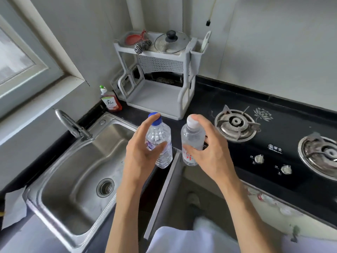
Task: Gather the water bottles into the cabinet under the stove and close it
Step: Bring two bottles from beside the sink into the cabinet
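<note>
Two clear water bottles stand on the black counter between the sink and the stove. The blue-capped bottle has my left hand curled around its left side, fingers near the cap and thumb across its label. The white-capped bottle, with red print low on it, has my right hand wrapped around its right side. Both bottles are upright or slightly tilted. Below them the cabinet door under the stove hangs open, edge toward me.
A steel sink with a faucet lies to the left. A grey dish rack stands behind the bottles, a red soap bottle beside it. The gas stove has burners and knobs on the right.
</note>
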Action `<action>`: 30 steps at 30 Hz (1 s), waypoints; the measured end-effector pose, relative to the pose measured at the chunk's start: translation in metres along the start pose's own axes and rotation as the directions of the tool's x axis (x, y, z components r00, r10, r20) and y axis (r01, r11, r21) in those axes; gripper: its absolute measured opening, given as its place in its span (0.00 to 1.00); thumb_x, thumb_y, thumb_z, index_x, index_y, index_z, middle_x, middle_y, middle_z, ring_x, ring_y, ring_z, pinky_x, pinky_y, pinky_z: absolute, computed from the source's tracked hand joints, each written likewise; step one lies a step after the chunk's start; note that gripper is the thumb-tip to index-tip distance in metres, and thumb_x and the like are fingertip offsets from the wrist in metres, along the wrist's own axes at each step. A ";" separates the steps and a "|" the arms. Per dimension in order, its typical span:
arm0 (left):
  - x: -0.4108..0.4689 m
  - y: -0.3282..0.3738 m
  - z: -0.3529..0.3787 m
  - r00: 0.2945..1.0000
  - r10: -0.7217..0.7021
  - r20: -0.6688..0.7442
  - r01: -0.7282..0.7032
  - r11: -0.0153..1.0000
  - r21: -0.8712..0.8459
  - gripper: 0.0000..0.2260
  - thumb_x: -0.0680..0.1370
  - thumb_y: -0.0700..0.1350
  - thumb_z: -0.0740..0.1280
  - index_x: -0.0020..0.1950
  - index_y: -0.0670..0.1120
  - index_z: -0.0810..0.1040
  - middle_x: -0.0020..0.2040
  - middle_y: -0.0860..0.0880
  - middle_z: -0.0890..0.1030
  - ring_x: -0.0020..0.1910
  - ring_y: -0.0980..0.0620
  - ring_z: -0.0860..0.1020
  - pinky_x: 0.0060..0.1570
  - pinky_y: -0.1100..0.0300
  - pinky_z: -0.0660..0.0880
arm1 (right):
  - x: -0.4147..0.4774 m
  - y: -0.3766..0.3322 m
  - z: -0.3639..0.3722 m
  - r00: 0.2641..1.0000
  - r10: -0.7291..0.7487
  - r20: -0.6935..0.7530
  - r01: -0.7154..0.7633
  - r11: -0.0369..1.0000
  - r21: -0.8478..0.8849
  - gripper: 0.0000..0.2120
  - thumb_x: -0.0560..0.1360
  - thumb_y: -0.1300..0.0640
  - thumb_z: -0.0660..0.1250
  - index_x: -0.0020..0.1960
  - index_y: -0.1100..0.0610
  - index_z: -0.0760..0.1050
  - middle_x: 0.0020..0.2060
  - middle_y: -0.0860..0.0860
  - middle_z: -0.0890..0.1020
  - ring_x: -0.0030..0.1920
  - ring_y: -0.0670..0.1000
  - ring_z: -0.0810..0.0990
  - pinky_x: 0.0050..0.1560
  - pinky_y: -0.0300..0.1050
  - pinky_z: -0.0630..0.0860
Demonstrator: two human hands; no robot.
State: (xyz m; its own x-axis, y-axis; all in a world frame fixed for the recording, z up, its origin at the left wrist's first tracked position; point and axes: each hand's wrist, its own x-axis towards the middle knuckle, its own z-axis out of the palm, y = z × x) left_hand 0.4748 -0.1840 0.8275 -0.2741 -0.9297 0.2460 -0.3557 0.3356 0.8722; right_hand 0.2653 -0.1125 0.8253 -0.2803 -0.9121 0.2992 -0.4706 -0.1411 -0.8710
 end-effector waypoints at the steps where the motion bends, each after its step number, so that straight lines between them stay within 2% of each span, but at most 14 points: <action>1: -0.013 0.007 -0.001 1.000 0.011 0.023 -0.011 1.000 -0.009 0.42 0.78 0.34 0.80 0.79 0.71 0.73 0.74 0.60 0.82 0.58 0.50 0.82 0.58 0.34 0.83 | -0.014 -0.006 -0.006 1.000 0.000 -0.004 0.000 1.000 0.014 0.40 0.75 0.58 0.84 0.77 0.35 0.70 0.69 0.42 0.79 0.67 0.49 0.82 0.65 0.58 0.85; 4: -0.049 0.027 0.001 0.996 0.039 0.080 -0.036 0.999 -0.037 0.41 0.78 0.34 0.80 0.80 0.70 0.73 0.72 0.60 0.83 0.52 0.55 0.80 0.56 0.36 0.83 | -0.053 -0.022 -0.027 1.000 0.003 -0.029 -0.002 0.999 0.047 0.40 0.74 0.58 0.85 0.76 0.33 0.70 0.68 0.38 0.80 0.66 0.51 0.83 0.65 0.58 0.85; 8: -0.087 0.050 0.011 0.985 0.100 0.141 -0.097 0.995 -0.024 0.40 0.78 0.36 0.81 0.81 0.68 0.72 0.74 0.63 0.80 0.50 0.60 0.78 0.51 0.36 0.83 | -0.098 -0.038 -0.054 0.999 -0.017 -0.050 0.018 1.000 0.013 0.42 0.73 0.59 0.85 0.77 0.32 0.70 0.68 0.39 0.81 0.66 0.51 0.84 0.65 0.57 0.84; 10: -0.104 0.063 0.019 0.979 0.119 0.163 -0.117 0.993 -0.024 0.40 0.79 0.37 0.81 0.82 0.67 0.72 0.76 0.62 0.79 0.50 0.56 0.78 0.51 0.35 0.83 | -0.118 -0.043 -0.068 0.998 -0.027 -0.063 0.027 1.000 -0.005 0.42 0.74 0.59 0.84 0.77 0.32 0.69 0.68 0.38 0.80 0.67 0.50 0.83 0.65 0.57 0.84; 11: -0.112 0.070 0.023 0.978 0.125 0.169 -0.122 0.992 -0.029 0.40 0.79 0.37 0.81 0.82 0.68 0.72 0.77 0.62 0.79 0.52 0.52 0.80 0.51 0.34 0.84 | -0.127 -0.045 -0.076 0.997 -0.033 -0.072 0.032 0.999 -0.014 0.42 0.74 0.58 0.84 0.78 0.32 0.69 0.69 0.38 0.80 0.67 0.49 0.83 0.66 0.57 0.84; 14: -0.139 0.090 0.038 0.972 0.137 0.189 -0.131 0.990 -0.046 0.41 0.79 0.37 0.82 0.82 0.69 0.71 0.77 0.61 0.79 0.60 0.48 0.84 0.54 0.35 0.85 | -0.160 -0.049 -0.103 0.995 -0.034 -0.097 0.032 0.999 -0.016 0.42 0.73 0.58 0.85 0.78 0.34 0.69 0.70 0.38 0.80 0.68 0.50 0.83 0.65 0.57 0.84; 17: -0.168 0.108 0.058 0.968 0.136 0.212 -0.131 0.991 -0.038 0.42 0.78 0.36 0.82 0.82 0.68 0.72 0.75 0.60 0.81 0.52 0.50 0.83 0.52 0.35 0.85 | -0.197 -0.052 -0.134 0.993 -0.028 -0.112 0.025 0.999 -0.025 0.42 0.73 0.59 0.85 0.78 0.34 0.69 0.69 0.39 0.81 0.67 0.50 0.83 0.65 0.57 0.84; 19: -0.191 0.121 0.073 0.966 0.127 0.224 -0.123 0.992 -0.033 0.41 0.78 0.37 0.82 0.83 0.68 0.72 0.74 0.60 0.81 0.58 0.54 0.83 0.56 0.36 0.85 | -0.224 -0.050 -0.157 0.992 -0.012 -0.124 0.007 0.999 -0.035 0.42 0.73 0.58 0.85 0.77 0.34 0.69 0.67 0.40 0.82 0.65 0.50 0.84 0.64 0.58 0.84; 21: -0.215 0.132 0.087 0.965 0.123 0.232 -0.114 0.992 -0.051 0.41 0.78 0.37 0.82 0.83 0.68 0.72 0.75 0.60 0.80 0.66 0.51 0.83 0.61 0.36 0.85 | -0.254 -0.048 -0.180 0.991 0.023 -0.135 -0.030 0.999 -0.045 0.42 0.73 0.57 0.84 0.77 0.32 0.69 0.67 0.41 0.82 0.65 0.51 0.84 0.64 0.58 0.84; 22: -0.228 0.137 0.094 0.965 0.129 0.229 -0.115 0.991 -0.072 0.41 0.78 0.36 0.82 0.83 0.67 0.72 0.76 0.60 0.80 0.67 0.49 0.84 0.60 0.35 0.85 | -0.270 -0.046 -0.191 0.990 0.032 -0.141 -0.039 0.998 -0.048 0.42 0.73 0.57 0.84 0.77 0.31 0.69 0.67 0.40 0.82 0.64 0.50 0.84 0.63 0.58 0.84; 25: -0.261 0.147 0.115 0.961 0.113 0.251 -0.076 0.985 -0.153 0.41 0.78 0.32 0.82 0.81 0.67 0.74 0.76 0.56 0.81 0.66 0.45 0.85 0.55 0.35 0.87 | -0.315 -0.034 -0.221 0.983 0.064 -0.171 -0.072 0.996 -0.045 0.42 0.72 0.59 0.85 0.76 0.33 0.70 0.67 0.41 0.83 0.64 0.51 0.84 0.62 0.59 0.85; 27: -0.279 0.154 0.127 0.953 0.095 0.287 -0.040 0.981 -0.192 0.41 0.78 0.30 0.81 0.80 0.66 0.75 0.75 0.52 0.81 0.69 0.42 0.84 0.56 0.38 0.88 | -0.341 -0.029 -0.237 0.975 0.103 -0.198 -0.111 0.993 -0.029 0.42 0.72 0.60 0.85 0.76 0.35 0.70 0.66 0.42 0.83 0.63 0.52 0.85 0.60 0.60 0.85; 30: -0.297 0.162 0.138 0.949 0.089 0.302 -0.028 0.979 -0.202 0.41 0.78 0.30 0.81 0.79 0.66 0.76 0.72 0.53 0.82 0.61 0.46 0.84 0.57 0.35 0.87 | -0.366 -0.024 -0.253 0.967 0.131 -0.218 -0.144 0.989 -0.045 0.42 0.72 0.59 0.84 0.76 0.33 0.70 0.64 0.41 0.83 0.61 0.52 0.85 0.59 0.59 0.85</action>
State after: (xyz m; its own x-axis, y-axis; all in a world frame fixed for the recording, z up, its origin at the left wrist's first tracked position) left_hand 0.3757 0.1675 0.8376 -0.5620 -0.8066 0.1835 -0.1597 0.3234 0.9327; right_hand 0.1682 0.3224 0.8353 -0.5157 -0.8164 0.2600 -0.4619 0.0093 -0.8869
